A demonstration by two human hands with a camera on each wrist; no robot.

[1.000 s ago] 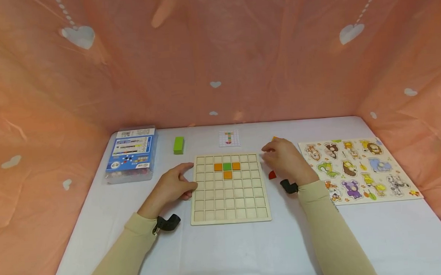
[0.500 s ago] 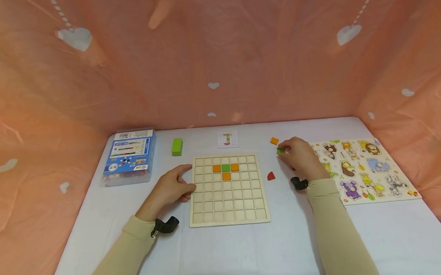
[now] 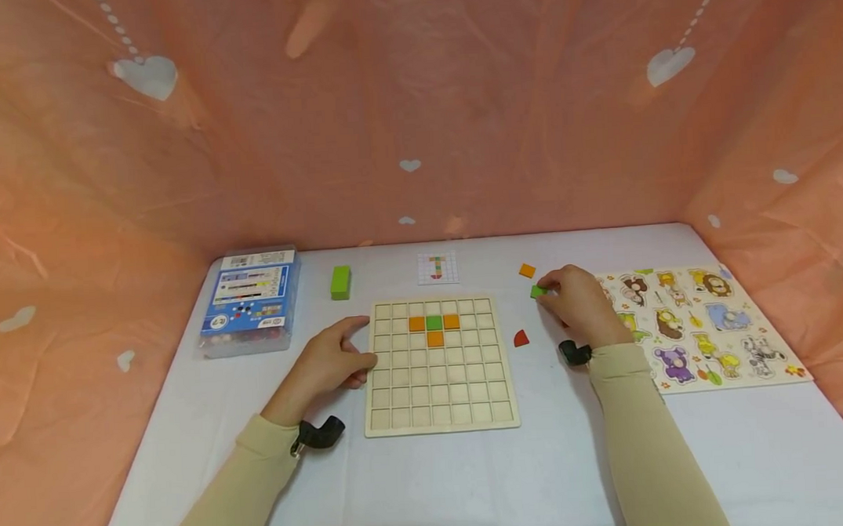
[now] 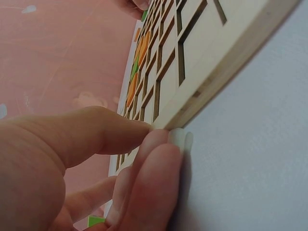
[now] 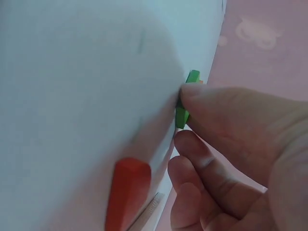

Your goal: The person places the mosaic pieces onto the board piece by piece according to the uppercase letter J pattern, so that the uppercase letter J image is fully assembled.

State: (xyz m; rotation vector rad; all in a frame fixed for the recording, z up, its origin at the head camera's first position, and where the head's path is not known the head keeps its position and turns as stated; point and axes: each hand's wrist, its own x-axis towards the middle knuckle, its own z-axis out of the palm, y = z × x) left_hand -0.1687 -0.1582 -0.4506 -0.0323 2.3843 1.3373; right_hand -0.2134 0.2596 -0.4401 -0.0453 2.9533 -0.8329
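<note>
A wooden grid board (image 3: 437, 388) lies flat on the table, with several orange tiles (image 3: 435, 339) and one green tile (image 3: 434, 323) in its upper cells. At its left edge my left hand (image 3: 330, 357) sets the thumb (image 4: 106, 127) on the rim, with curled fingers (image 4: 156, 180) against the side below. To the right of the board, my right hand (image 3: 575, 303) pinches another green tile (image 5: 182, 115) close over the white tabletop, thumb across it. A loose orange tile (image 3: 527, 271) lies just beyond, and a red quarter-circle piece (image 3: 520, 338) lies nearer me.
At the back stands a small pattern card (image 3: 437, 268), with a green block (image 3: 341, 283) to its left. A clear box with a blue label (image 3: 250, 302) sits far left. An animal puzzle board (image 3: 707, 329) lies at right, partly behind the right hand.
My right hand has moved to the right, off the orange tile and over to the green tile, uncovering the orange one. The left hand stays at the board's edge.
</note>
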